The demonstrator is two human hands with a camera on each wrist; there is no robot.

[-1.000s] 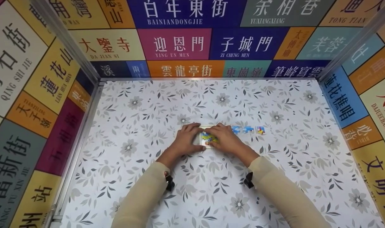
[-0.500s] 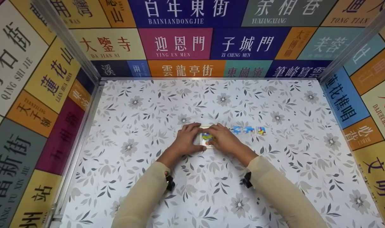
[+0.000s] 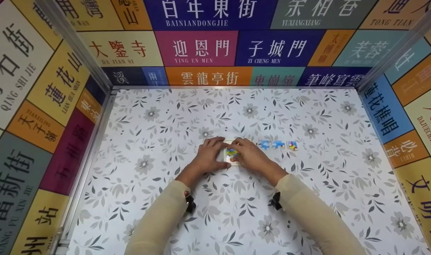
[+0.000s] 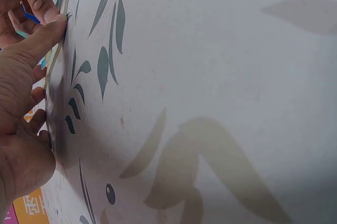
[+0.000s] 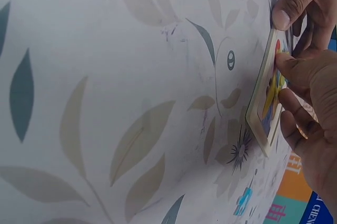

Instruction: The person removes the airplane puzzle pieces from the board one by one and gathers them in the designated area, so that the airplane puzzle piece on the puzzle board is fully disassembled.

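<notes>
A small jigsaw puzzle board [image 5: 257, 120] with a pale wooden rim lies on the table at mid-view in the head view. My left hand [image 3: 210, 156] holds it from the left, thumb at the near edge and fingers toward the far edge. Over the board's right part is my right hand [image 3: 250, 154]. In the right wrist view, its thumb and curled fingers pinch at a yellow-and-red puzzle piece [image 5: 272, 91] within the rim. The right hand hides much of the picture. Part of the green and yellow picture [image 3: 232, 153] shows between the hands.
Right of the board lie two blue puzzle pieces [image 3: 265, 145] and a multicoloured piece [image 3: 292, 145], in a row. A white tablecloth [image 3: 166, 124] with grey flowers and leaves covers the table. Printed panels [image 3: 201, 49] stand along its back and sides.
The right hand has shifted very slightly left over the board, and its forearm likewise. The left hand keeps its hold on the board; the loose pieces lie as before.
</notes>
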